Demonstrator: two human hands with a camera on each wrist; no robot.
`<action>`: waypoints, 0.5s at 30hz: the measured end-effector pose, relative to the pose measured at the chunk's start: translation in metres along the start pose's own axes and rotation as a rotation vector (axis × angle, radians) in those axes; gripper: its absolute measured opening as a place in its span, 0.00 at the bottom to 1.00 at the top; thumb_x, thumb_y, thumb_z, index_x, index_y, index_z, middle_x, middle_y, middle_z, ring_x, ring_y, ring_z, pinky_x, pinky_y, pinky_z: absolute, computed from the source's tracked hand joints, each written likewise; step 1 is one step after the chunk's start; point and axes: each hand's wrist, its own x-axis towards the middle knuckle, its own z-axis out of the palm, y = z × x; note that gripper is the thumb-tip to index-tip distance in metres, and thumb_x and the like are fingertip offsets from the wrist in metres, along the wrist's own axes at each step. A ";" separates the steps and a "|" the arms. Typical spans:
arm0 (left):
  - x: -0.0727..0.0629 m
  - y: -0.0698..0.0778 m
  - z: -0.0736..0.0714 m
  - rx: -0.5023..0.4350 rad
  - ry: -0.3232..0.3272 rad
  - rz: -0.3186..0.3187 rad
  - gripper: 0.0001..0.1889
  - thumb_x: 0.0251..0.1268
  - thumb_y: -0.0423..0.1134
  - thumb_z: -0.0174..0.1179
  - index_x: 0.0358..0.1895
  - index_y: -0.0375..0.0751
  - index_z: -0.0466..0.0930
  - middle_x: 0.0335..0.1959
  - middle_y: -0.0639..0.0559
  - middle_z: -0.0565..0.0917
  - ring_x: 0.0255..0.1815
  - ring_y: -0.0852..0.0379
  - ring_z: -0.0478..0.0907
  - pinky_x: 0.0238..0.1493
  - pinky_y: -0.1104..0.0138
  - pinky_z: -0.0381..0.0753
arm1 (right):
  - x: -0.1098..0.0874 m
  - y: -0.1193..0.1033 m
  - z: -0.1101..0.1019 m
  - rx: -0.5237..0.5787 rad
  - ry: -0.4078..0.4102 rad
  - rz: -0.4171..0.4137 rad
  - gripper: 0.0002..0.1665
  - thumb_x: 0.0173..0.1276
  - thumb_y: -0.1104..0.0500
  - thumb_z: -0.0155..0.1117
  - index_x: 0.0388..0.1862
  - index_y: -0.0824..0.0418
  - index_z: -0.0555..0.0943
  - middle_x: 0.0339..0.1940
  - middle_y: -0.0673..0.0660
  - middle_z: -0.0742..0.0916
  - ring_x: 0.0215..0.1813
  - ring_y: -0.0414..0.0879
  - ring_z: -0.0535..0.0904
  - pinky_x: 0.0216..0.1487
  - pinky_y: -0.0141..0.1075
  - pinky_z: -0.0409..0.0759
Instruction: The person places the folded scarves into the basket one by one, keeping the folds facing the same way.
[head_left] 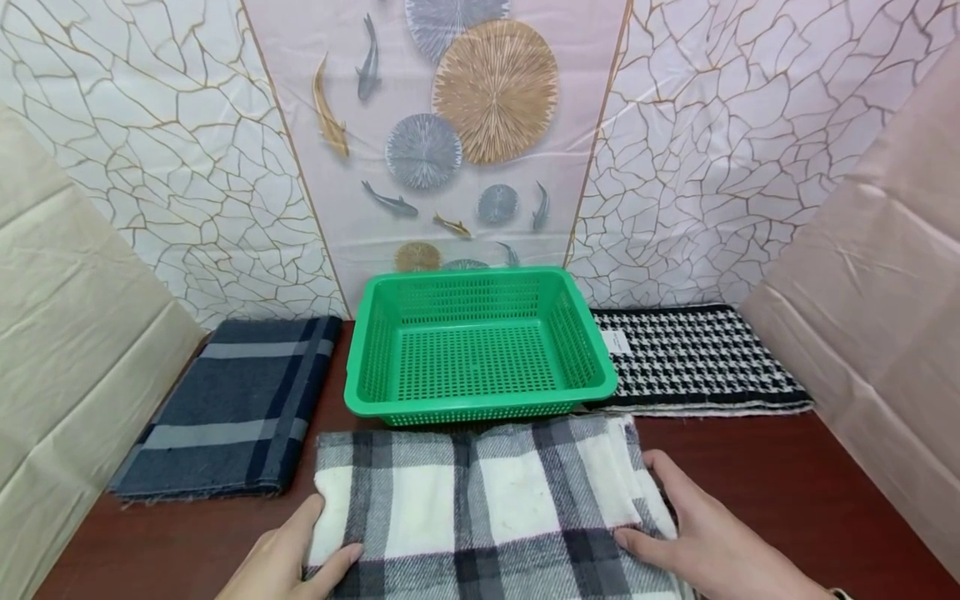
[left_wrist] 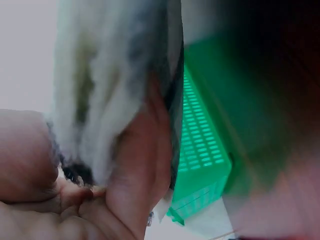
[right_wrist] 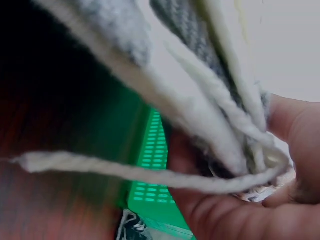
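A folded scarf (head_left: 480, 500) in white, grey and black checks is held between both hands at the front of the table. My left hand (head_left: 292, 550) grips its left edge, thumb on top and fingers beneath. On the right edge my right hand (head_left: 705, 525) pinches the layers the same way. In the right wrist view, the stacked layers of the scarf (right_wrist: 190, 100) pass between thumb and fingers, and a loose white tassel strand hangs across them. Just behind the scarf stands a green plastic basket (head_left: 480, 411) with nothing inside.
A folded navy plaid cloth (head_left: 225, 400) lies on the left of the dark red table (head_left: 795, 475). To the right of the basket is a folded black-and-white houndstooth cloth (head_left: 697, 354) with a white tag. Patterned and beige fabric walls enclose the back and sides.
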 end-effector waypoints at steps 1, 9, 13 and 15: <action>0.000 0.000 -0.001 0.002 0.007 0.007 0.23 0.65 0.53 0.69 0.44 0.40 0.69 0.28 0.54 0.72 0.27 0.60 0.71 0.29 0.65 0.71 | 0.000 -0.001 -0.001 -0.001 0.003 -0.005 0.46 0.64 0.49 0.76 0.71 0.57 0.59 0.54 0.55 0.79 0.47 0.37 0.77 0.42 0.28 0.78; -0.001 0.005 -0.012 0.023 0.043 0.067 0.27 0.65 0.54 0.69 0.55 0.39 0.71 0.33 0.57 0.78 0.33 0.64 0.76 0.32 0.68 0.75 | -0.003 -0.010 -0.011 -0.012 0.021 -0.006 0.46 0.64 0.46 0.75 0.71 0.54 0.59 0.55 0.56 0.79 0.47 0.41 0.80 0.42 0.30 0.80; -0.004 0.009 -0.019 0.001 0.040 0.084 0.25 0.66 0.53 0.69 0.53 0.41 0.70 0.32 0.56 0.77 0.32 0.64 0.75 0.31 0.69 0.73 | -0.006 -0.015 -0.017 0.058 -0.005 -0.003 0.46 0.67 0.50 0.74 0.73 0.55 0.56 0.55 0.60 0.80 0.44 0.45 0.83 0.39 0.34 0.85; -0.006 0.011 -0.022 -0.004 0.045 0.100 0.24 0.67 0.52 0.68 0.53 0.41 0.70 0.32 0.56 0.77 0.31 0.65 0.74 0.31 0.70 0.73 | -0.007 -0.018 -0.020 0.081 -0.006 -0.008 0.45 0.67 0.51 0.74 0.73 0.54 0.55 0.54 0.61 0.81 0.42 0.44 0.85 0.37 0.36 0.86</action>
